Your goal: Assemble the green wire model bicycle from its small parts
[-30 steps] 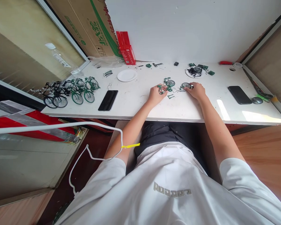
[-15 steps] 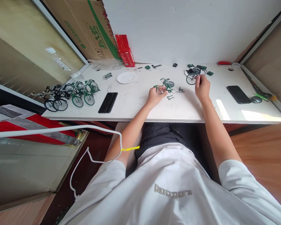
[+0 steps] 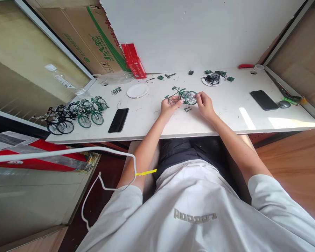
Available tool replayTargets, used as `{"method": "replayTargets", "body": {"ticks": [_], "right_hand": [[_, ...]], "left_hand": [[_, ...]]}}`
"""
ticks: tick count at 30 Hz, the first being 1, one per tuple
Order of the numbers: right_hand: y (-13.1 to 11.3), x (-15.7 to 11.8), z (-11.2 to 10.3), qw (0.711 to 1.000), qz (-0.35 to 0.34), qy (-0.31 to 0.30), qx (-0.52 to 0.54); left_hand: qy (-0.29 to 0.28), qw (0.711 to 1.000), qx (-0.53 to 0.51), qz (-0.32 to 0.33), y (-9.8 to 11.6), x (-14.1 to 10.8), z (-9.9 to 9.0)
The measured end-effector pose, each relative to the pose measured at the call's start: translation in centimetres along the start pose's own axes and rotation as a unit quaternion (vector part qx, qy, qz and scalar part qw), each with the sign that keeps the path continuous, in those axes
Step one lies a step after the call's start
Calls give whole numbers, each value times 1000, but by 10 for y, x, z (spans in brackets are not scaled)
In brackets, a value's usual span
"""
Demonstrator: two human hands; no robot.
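Note:
My left hand [image 3: 170,105] holds a small green toy bicycle frame [image 3: 174,95] between thumb and fingers, above the middle of the white table. On the right, my right hand [image 3: 205,104] pinches a spoked wheel [image 3: 190,98] by its rim, up against the frame. A small green part [image 3: 187,109] lies on the table just below the wheel. Behind my right hand, a white plate [image 3: 204,81] bears a pile of dark bicycle parts [image 3: 213,79]. Little green blocks [image 3: 230,79] are scattered around that plate.
Several assembled toy bicycles [image 3: 84,120] stand at the left. A black phone [image 3: 118,120], a white plate [image 3: 137,91] and a red box [image 3: 136,66] are on the left half. At the right are another phone [image 3: 264,100] and a red object [image 3: 246,66].
My right hand has come left from the plate of parts, bringing a wheel to the frame in my left hand. The camera view has shifted slightly.

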State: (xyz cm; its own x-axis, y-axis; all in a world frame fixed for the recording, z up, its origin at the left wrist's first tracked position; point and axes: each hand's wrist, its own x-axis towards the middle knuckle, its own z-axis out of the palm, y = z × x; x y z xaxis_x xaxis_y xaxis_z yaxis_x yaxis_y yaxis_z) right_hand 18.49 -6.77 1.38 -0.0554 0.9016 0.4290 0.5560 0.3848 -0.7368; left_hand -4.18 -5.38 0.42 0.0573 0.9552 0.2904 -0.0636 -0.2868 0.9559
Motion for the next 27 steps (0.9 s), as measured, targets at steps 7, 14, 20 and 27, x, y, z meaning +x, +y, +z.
{"method": "replayTargets", "body": {"ticks": [7, 14, 20, 27], "right_hand": [[-5, -9, 2, 1000, -12, -23, 12], [-4, -9, 0, 1000, 1, -14, -18], [1, -9, -1, 1000, -9, 25, 6], [7, -7, 4, 996, -44, 50, 63]], "left_hand": [[-26, 999, 3, -23, 4, -3, 3], [11, 999, 21, -30, 4, -1, 3], [39, 999, -8, -34, 4, -1, 4], [69, 996, -51, -21, 4, 2, -1]]}}
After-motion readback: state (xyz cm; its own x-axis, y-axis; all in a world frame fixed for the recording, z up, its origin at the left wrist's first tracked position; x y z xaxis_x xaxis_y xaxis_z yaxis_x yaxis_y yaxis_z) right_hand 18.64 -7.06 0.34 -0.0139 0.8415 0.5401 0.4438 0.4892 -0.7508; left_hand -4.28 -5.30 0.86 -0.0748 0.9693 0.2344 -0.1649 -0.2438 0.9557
